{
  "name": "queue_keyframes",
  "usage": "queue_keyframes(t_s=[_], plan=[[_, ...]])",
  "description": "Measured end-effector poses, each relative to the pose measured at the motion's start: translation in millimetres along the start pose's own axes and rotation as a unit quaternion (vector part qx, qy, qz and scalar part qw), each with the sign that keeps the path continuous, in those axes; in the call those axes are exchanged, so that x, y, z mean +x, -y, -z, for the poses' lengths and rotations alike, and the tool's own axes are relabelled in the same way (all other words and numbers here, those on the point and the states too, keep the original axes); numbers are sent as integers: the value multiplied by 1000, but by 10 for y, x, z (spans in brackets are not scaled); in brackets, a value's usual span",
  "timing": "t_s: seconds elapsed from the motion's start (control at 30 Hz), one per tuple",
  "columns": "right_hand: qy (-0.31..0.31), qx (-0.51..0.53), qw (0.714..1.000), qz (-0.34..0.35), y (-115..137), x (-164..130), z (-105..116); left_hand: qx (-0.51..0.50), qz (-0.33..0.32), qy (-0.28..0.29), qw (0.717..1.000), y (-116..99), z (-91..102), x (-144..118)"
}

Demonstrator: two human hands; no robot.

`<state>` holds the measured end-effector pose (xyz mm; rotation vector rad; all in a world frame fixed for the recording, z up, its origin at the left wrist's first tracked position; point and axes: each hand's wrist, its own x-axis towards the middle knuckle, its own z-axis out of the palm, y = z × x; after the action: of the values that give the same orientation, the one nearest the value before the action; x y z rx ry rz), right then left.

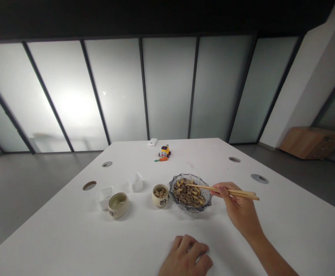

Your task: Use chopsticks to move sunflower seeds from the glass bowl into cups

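My right hand [237,207] is closed around a pair of wooden chopsticks [230,191], held at a slant to the left. Their tips reach over a clear glass bowl [207,205] with a scalloped rim. Inside lie striped sunflower seeds [188,195] mixed with paler tan pieces that look like peanuts. Left of that bowl, close to it, stands a small cream cup [160,201] with dark lettering, holding similar tan pieces. Nearer to me, my left hand [187,257] rests palm down on the white table [144,241], fingers curled in, with nothing visible in them.
A second cream cup [118,206] stands at the left beside a white plastic container [104,197]; another white container [135,182] is behind. Farther back are a yellow toy vehicle [165,151], a toy carrot [163,159] and a white device [152,142]. Round holes [89,185] pierce the tabletop.
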<state>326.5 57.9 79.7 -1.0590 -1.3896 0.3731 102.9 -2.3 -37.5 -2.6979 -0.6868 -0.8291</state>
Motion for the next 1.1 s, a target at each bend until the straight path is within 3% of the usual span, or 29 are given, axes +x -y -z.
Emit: queue_keyframes(t_s=[0.1,0.2,0.37,0.47,0.57,0.73,0.93,1.1], plan=[[-19,-32,999,-8,52,-7,20,7,-3,-7,1000,1,-30,-9],[15,-60,998,-2,92,-64,-24,-7,3,-47,999,-1,-48,-3],[125,-45,985,108,140,-213,-207,-22,6,-50,998,-4,-14,32],[143,-43,977,152,126,-262,-270,-32,7,-58,998,-4,19,47],[124,-54,975,176,76,-261,-269,-33,6,-59,998,-2,35,47],[64,-88,976,188,31,-204,-205,-21,1,-4,1000,6,28,24],[-1,-134,972,192,4,-150,-99,-20,3,3,1000,16,39,3],[-18,-158,969,188,-30,-135,-61,-13,1,-2,1000,12,17,-2]])
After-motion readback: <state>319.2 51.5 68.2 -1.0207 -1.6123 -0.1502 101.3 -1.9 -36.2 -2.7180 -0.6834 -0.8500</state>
